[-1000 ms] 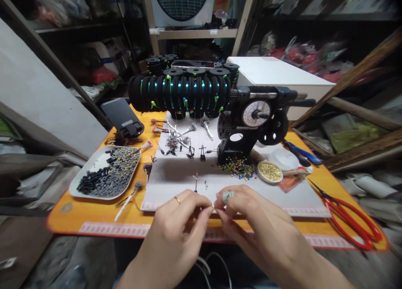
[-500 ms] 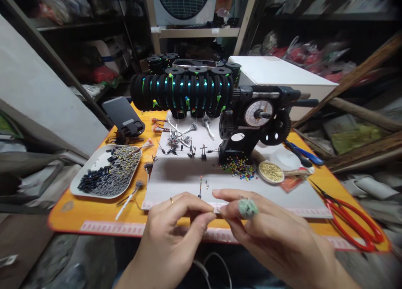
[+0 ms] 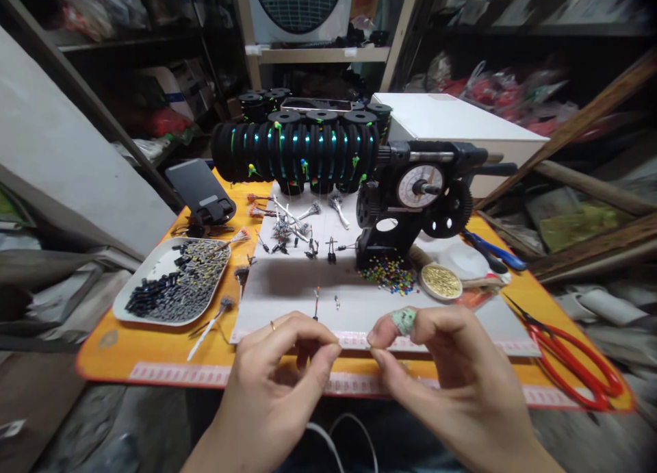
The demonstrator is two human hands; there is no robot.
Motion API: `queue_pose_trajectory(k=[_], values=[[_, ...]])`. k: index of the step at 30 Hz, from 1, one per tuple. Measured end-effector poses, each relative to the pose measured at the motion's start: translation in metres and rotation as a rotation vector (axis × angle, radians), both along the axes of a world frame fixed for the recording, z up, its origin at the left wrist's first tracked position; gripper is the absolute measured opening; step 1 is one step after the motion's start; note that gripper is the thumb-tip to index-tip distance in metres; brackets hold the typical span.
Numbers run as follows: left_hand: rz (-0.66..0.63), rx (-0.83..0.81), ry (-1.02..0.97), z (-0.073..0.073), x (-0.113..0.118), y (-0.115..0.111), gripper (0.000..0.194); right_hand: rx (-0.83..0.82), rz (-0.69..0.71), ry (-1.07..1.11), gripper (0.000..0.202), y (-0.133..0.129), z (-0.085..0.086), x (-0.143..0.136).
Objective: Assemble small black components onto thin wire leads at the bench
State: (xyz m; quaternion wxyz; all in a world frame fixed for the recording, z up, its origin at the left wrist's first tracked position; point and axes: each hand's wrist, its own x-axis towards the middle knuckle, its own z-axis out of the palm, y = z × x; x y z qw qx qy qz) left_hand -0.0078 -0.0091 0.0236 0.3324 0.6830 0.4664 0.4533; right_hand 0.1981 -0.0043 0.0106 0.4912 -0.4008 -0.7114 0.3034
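My left hand (image 3: 285, 370) is closed in a pinch, thumb against forefinger; whatever lies between the tips is too small to make out. Facing it across a short gap, my right hand (image 3: 446, 363) also pinches thumb to forefinger, with a green wrap (image 3: 404, 320) around one finger. I cannot make out what its tips hold. Just beyond my left fingers stands a thin dark piece with an orange tip (image 3: 317, 302); whether it is joined to that hand is unclear. A tiny metal piece (image 3: 337, 302) lies beside it on the white board (image 3: 287, 291).
A white tray (image 3: 120, 302) of small dark and grey pieces sits left. Behind are a black spool machine (image 3: 298, 151) and a phone stand (image 3: 200, 189). Coloured beads (image 3: 387, 274), a dish of gold bits (image 3: 441, 281), blue-handled pliers (image 3: 497, 250) and red scissors (image 3: 569, 363) lie right.
My hands have moved apart, the left a little leftward and the right to the right. My right fingers have curled into a pinch. The orange-tipped piece has shifted left with my left hand.
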Motion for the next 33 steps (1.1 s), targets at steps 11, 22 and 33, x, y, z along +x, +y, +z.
queue_pose_trajectory(k=[11,22,33], values=[[0.013,0.102,0.141,0.004,0.004,0.001,0.016,0.370,0.013,-0.311,0.031,0.002,0.004,-0.005],[-0.021,0.029,0.077,0.005,0.003,0.001,0.019,0.277,0.260,-0.175,0.031,0.011,0.010,-0.012],[-0.038,-0.102,-0.131,0.007,0.003,0.001,0.015,0.212,0.167,-0.043,0.034,0.007,0.008,-0.016]])
